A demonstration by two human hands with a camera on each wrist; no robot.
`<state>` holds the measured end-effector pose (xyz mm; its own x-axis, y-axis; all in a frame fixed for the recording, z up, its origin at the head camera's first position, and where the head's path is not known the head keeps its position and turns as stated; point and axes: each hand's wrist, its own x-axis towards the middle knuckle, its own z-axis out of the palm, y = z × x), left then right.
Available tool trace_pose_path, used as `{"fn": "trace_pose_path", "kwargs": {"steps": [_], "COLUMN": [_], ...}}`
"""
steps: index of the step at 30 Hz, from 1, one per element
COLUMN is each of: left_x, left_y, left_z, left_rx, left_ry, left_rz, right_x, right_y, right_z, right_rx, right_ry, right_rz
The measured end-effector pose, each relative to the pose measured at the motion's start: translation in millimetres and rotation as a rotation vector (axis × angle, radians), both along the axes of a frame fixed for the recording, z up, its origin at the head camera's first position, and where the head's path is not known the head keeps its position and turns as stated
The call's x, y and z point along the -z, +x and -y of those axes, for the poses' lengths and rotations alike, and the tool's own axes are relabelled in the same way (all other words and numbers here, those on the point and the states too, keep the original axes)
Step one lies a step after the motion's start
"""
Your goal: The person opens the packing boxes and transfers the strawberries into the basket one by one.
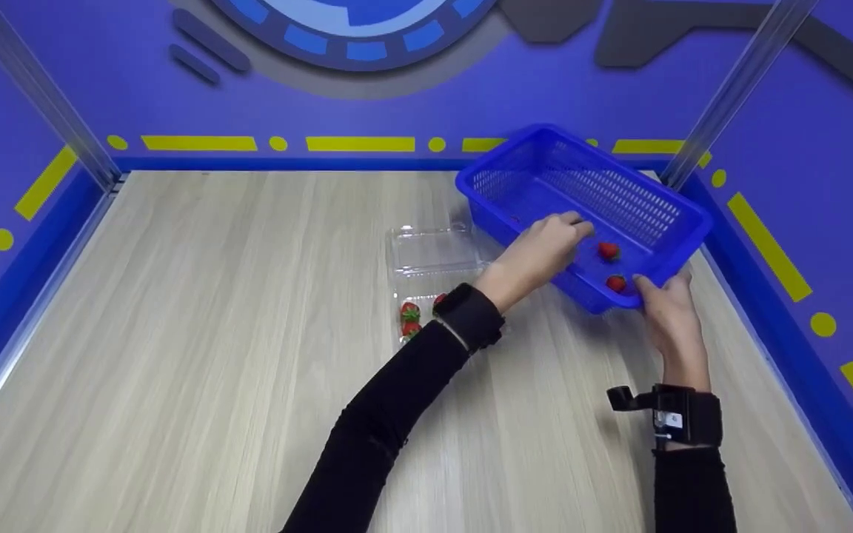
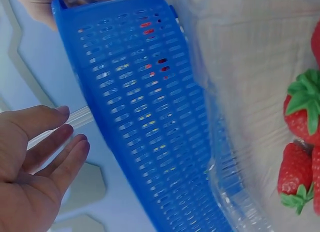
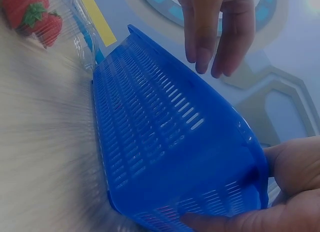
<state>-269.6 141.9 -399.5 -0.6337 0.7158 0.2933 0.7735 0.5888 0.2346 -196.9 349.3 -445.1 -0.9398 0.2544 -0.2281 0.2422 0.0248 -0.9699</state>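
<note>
"So, the blue basket (image 1: 623, 198): position?"

"Aslant over the table (image 1: 249, 333); can't tell if its whole base is down. Two strawberries (image 1: 609, 251) inside, toward the basket's near right end. Clear container (image 1: 437, 250) just left of the basket, opened out, more strawberries (image 1: 410, 312) in its near part."

"Hands?"

"Right hand (image 1: 671, 311) grips the basket's rim at the near right corner. Left hand (image 1: 545, 240) over the basket's near side, fingers loose and parted, nothing seen between them in the wrist views."

"How would the basket handle?"

"Light, I'd judge. Thin plastic, slotted walls, probably gives a little when squeezed. Smooth, so a fingertip hold might slip. Best grip: under the rim lip, ideally at both ends. Keep it level; its fruit looks loose and could roll."

"And the fruit?"

"Small, presumably light. Glossy; can't tell real from model. Treat as soft and easily bruised: light pinch round the widest part, not by the leaves."
</note>
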Motion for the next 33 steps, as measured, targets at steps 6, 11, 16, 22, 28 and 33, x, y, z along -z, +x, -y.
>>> {"fn": "trace_pose_path", "kwargs": {"steps": [6, 11, 16, 22, 28, 33], "left_x": [-8.3, -20.5, -27.3, -26.0, -21.3, -11.1], "left_y": [8.3, 20.7, 35.1, 50.5, 60.2, 64.9], "left_z": [17.4, 45.3, 76.1, 108.8, 136.6, 156.4], "left_rx": [0.012, -0.013, -0.035, -0.051, -0.086, -0.156], "left_ry": [0.083, 0.157, 0.213, 0.168, 0.109, 0.078], "left_rz": [0.021, 0.037, 0.074, 0.106, 0.171, 0.229], "right_x": [-1.2, -2.4, -2.8, -2.8, -2.9, -3.5], "right_y": [0.9, 2.5, 2.6, 3.0, 3.1, 3.0], "right_z": [1.3, 1.2, 0.4, -0.8, -2.4, -1.6], "right_rx": [-0.009, -0.033, -0.032, -0.028, -0.035, -0.036], "right_ry": [0.038, 0.043, 0.054, 0.007, 0.003, -0.023], "right_rz": [0.035, 0.081, 0.046, 0.012, 0.019, 0.015]}}
